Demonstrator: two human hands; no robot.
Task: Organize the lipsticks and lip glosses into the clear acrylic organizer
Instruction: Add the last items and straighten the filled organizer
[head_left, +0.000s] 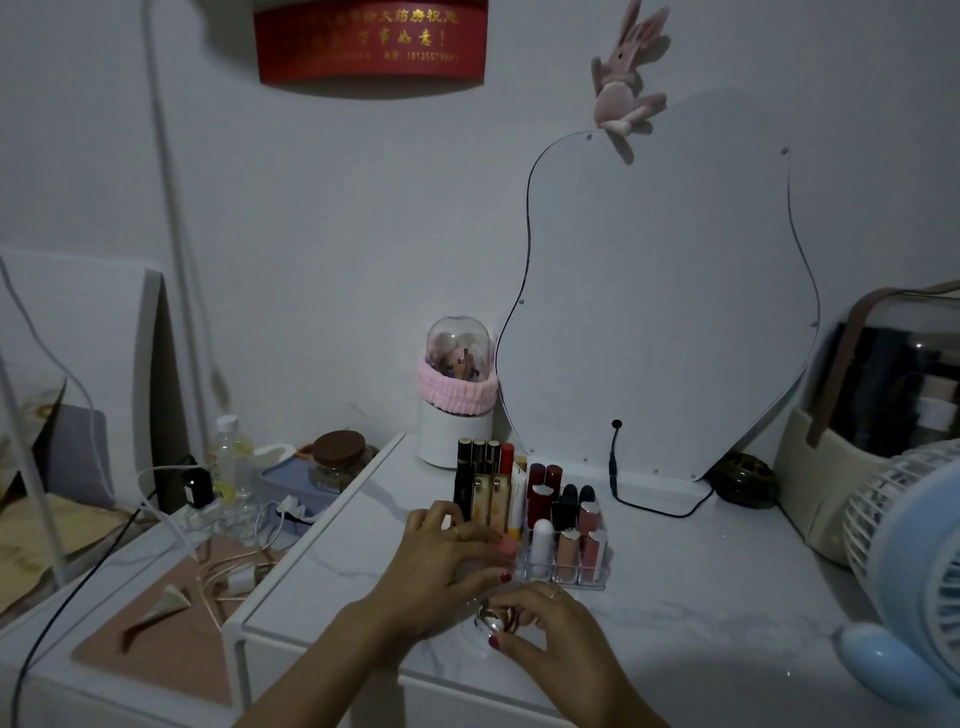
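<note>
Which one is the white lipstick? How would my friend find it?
Find the big wavy mirror on the white table. In front stands the clear organizer, full of tubes. The white lipstick is in its front row, the only all-white, round-topped tube beside pink ones.

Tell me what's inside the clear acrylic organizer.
The organizer holds upright lipsticks and lip glosses. The left hand covers its front-left corner, so the contents there are hidden.

Red lipsticks (544, 486); gold-cased lipsticks (491, 491); pink headband (457, 387); pale blue fan (906, 597); red nail polish.
</note>
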